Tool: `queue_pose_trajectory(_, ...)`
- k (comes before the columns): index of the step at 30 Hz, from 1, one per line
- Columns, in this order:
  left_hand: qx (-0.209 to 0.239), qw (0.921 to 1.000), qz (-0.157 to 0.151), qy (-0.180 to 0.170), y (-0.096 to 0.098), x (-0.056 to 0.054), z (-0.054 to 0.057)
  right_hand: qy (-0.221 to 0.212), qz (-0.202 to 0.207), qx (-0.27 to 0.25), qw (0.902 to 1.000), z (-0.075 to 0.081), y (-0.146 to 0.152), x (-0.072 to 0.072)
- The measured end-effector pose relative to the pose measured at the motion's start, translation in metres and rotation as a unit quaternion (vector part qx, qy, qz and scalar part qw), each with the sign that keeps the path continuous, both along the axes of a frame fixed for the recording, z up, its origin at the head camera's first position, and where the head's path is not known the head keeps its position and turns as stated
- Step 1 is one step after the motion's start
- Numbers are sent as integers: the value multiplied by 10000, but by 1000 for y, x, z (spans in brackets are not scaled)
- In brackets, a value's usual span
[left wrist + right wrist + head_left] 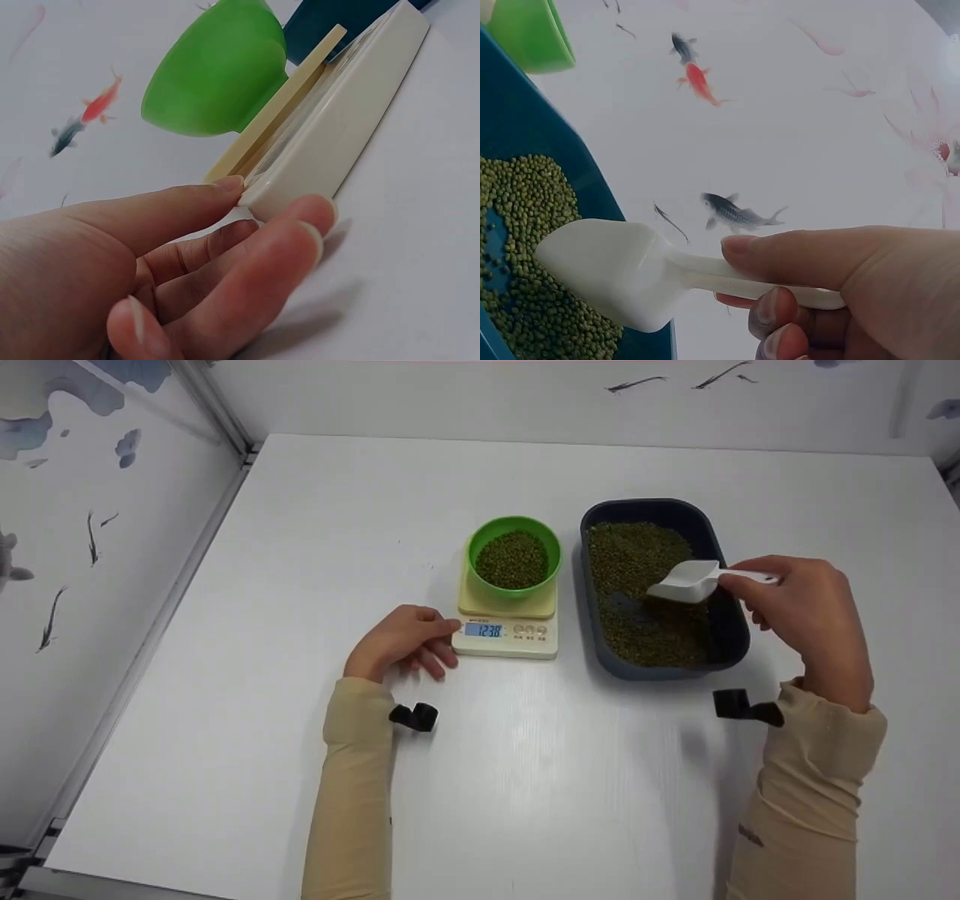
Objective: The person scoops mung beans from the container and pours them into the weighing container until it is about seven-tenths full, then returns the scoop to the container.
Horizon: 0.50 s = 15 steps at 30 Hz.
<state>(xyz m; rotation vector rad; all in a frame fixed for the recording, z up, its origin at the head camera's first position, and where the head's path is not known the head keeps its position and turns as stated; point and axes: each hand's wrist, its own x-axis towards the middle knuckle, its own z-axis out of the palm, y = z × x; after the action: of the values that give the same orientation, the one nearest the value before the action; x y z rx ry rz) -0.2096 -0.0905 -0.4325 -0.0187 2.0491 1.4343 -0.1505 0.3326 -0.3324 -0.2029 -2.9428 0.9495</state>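
Note:
My right hand point(806, 596) grips the handle of a white scoop point(688, 581), holding it over a dark blue tub point(611, 660) of small green beans point(637, 555). In the right wrist view, thumb and fingers close round the handle of the scoop point(622, 270); the inside of its bowl is hidden there. At the left front corner of a kitchen scale point(504, 646), my left hand point(405, 641) touches the edge with its thumb, the other fingers loosely bent. A green bowl point(555, 556) with beans stands on the scale's yellowish platform. The lit display seems to read 123.8.
A white table point(510, 795) bears everything. White panels point(450, 397) with painted fish and plants rise at its back and left sides. The tub stands just right of the scale, with a narrow gap between. Black wrist mounts point(424, 717) stick out from both sleeves.

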Motion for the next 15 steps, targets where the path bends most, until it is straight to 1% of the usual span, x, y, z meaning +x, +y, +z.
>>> queue_pose_trajectory(7,-7,10000,-17,-14,0,0,1,-428,-79,-11,9991,-1,8,1)
queue_pose_trajectory(15,-42,10000,-11,-22,0,0,1,-480,-282,57,9984,-3,13,2)
